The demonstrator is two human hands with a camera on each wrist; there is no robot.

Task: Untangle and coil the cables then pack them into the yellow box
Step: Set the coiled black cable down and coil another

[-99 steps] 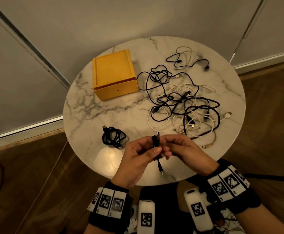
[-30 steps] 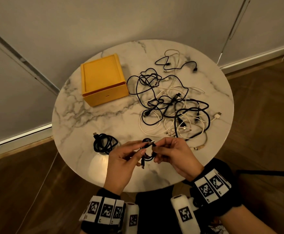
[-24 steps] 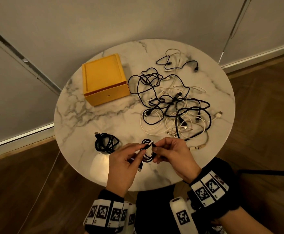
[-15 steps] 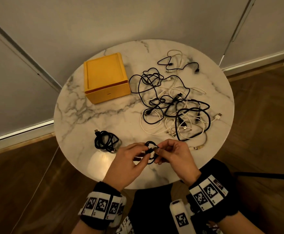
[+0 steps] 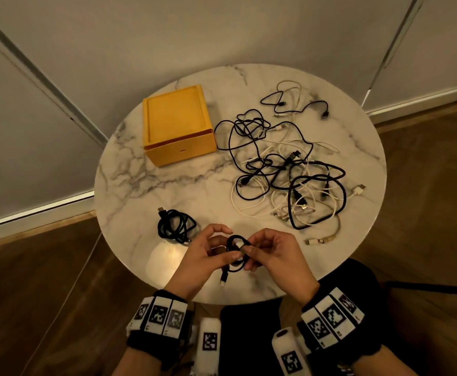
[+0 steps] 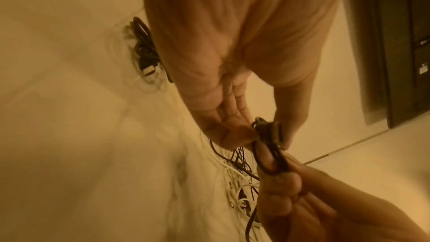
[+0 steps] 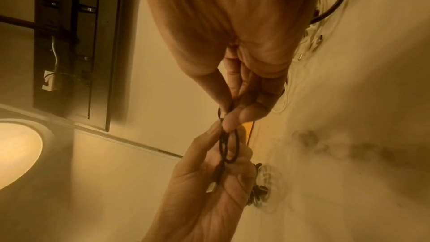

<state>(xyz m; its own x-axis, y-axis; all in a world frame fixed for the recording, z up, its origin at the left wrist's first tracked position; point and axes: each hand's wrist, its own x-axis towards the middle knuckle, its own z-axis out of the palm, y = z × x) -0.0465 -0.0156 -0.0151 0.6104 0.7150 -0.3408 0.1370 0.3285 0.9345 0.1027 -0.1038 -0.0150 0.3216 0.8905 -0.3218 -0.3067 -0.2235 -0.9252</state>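
Observation:
Both hands hold a short black cable [image 5: 235, 253] wound into a small loop above the near table edge. My left hand [image 5: 213, 253] pinches the loop between thumb and fingers; one plug end [image 5: 223, 280] hangs below it. My right hand [image 5: 258, 251] pinches the other plug end at the loop's top. The same loop [image 7: 229, 146] shows between both hands in the right wrist view and in the left wrist view as the looped cable [image 6: 270, 146]. The closed yellow box [image 5: 177, 124] sits at the table's far left. A tangle of black and white cables [image 5: 289, 175] covers the right half.
A coiled black cable [image 5: 175, 226] lies on the round marble table [image 5: 145, 180], just left of my left hand. Two loose cables [image 5: 295, 104] lie at the far right edge. Wooden floor surrounds the table; a wall stands behind it.
The straight folded black cable has been wound into a small round loop between my hands. The hands have stayed over the near table edge; the head view has shifted slightly.

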